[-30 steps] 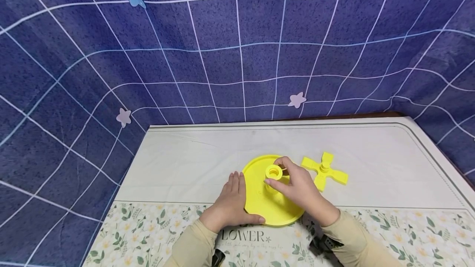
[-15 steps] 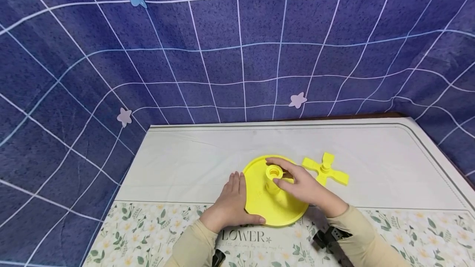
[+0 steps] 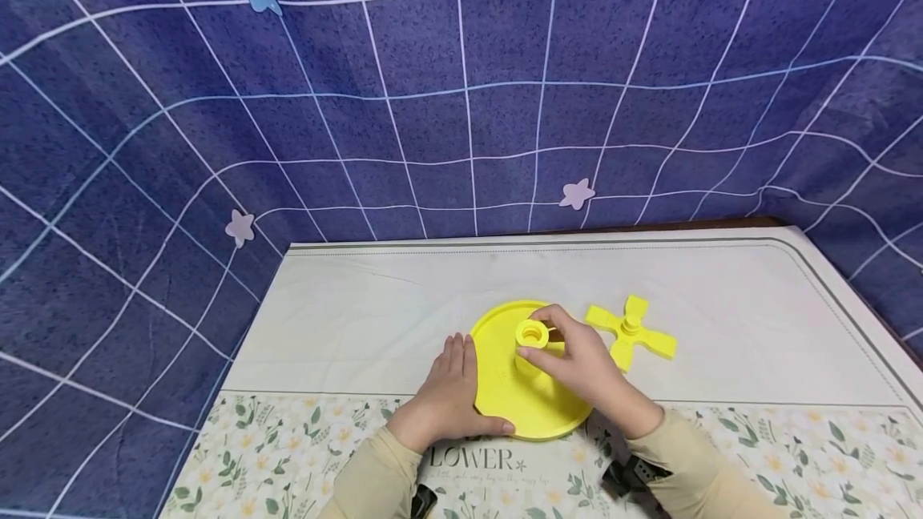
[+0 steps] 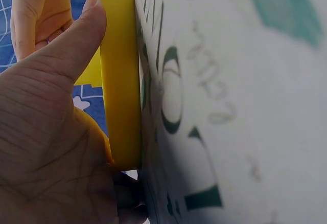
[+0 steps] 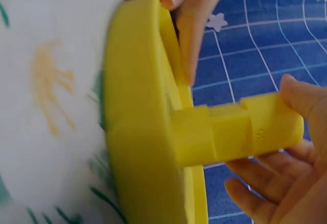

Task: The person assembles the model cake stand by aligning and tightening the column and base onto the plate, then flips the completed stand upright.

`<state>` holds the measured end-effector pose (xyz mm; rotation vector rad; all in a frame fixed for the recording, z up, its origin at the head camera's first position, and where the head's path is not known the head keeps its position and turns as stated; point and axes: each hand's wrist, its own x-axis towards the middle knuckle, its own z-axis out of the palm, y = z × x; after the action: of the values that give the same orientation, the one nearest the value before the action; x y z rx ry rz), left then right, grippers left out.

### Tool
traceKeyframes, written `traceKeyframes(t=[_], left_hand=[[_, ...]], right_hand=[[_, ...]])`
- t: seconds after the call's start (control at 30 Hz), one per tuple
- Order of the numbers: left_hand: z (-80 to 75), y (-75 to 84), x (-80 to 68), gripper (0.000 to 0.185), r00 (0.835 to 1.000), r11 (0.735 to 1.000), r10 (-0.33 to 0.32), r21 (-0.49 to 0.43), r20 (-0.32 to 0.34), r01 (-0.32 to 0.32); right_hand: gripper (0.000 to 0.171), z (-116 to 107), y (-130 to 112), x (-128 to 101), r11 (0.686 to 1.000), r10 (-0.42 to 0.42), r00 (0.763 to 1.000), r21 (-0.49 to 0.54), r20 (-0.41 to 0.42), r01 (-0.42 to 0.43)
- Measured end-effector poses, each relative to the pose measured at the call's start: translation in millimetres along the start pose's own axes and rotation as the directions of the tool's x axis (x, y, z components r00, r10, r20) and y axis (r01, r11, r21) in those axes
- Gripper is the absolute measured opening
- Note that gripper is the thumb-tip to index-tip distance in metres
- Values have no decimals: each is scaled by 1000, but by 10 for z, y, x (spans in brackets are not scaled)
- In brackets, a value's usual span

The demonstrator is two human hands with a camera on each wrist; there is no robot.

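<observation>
Nearest in the head view, two beige sleeves [image 3: 375, 475] come in from the near edge over the floral-printed strip of the cloth [image 3: 274, 455], where the word "LOWER" is printed between the wrists. The left hand [image 3: 447, 395] lies on the surface with its fingers straight along the left rim of the round yellow plastic disc [image 3: 505, 391] and its thumb pressed against the disc's near edge. The left wrist view shows this contact edge-on: the thumb lies flat along the disc's thick rim [image 4: 120, 81], and the disc sits directly on the printed cloth [image 4: 230, 106], which the head view cannot confirm.

The right hand [image 3: 580, 363] reaches over the disc from the right, thumb and forefinger pinching the top of the short yellow hollow post [image 3: 532, 336] that stands upright at the disc's centre. From above the post shows only its open round mouth. The right wrist view shows the post's side [image 5: 240, 132]: a stepped shaft, thicker at the base where it meets the disc, with the fingertips [image 5: 301, 93] on its outer end.

Just right of the disc and slightly farther, apart from both hands, a yellow four-bladed cross piece [image 3: 631, 332] lies on the plain white part of the surface [image 3: 375, 311]. Beyond the far edge hangs a dark blue backdrop with a white grid and pale stars [image 3: 461, 86].
</observation>
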<state>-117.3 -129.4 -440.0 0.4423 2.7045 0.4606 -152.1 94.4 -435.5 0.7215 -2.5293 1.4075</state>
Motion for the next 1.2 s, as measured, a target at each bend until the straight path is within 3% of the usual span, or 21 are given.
traceKeyframes(t=[0.2, 0.4, 0.53, 0.7, 0.9, 1.2], left_hand=[[18, -10, 16, 136, 1000, 1000, 1, 6, -1, -1], [23, -2, 16, 136, 1000, 1000, -1, 7, -4, 1], [18, 5, 15, 136, 1000, 1000, -1, -1, 1, 1], [19, 0, 17, 136, 1000, 1000, 0, -5, 5, 0], [17, -6, 13, 136, 1000, 1000, 0, -18, 8, 0], [20, -19, 15, 136, 1000, 1000, -6, -8, 7, 6]], right_hand=[[41, 60, -54, -33, 994, 29, 995, -98, -98, -39], [46, 56, -52, -40, 992, 15, 995, -126, -100, -27], [53, 2, -37, -28, 993, -23, 999, -117, -32, 19], [51, -92, 8, 20, 995, -94, 990, 48, 109, 89], [46, -149, 64, 41, 988, -70, 973, 147, 221, 37], [38, -72, 64, 13, 996, -30, 994, 91, 109, 20]])
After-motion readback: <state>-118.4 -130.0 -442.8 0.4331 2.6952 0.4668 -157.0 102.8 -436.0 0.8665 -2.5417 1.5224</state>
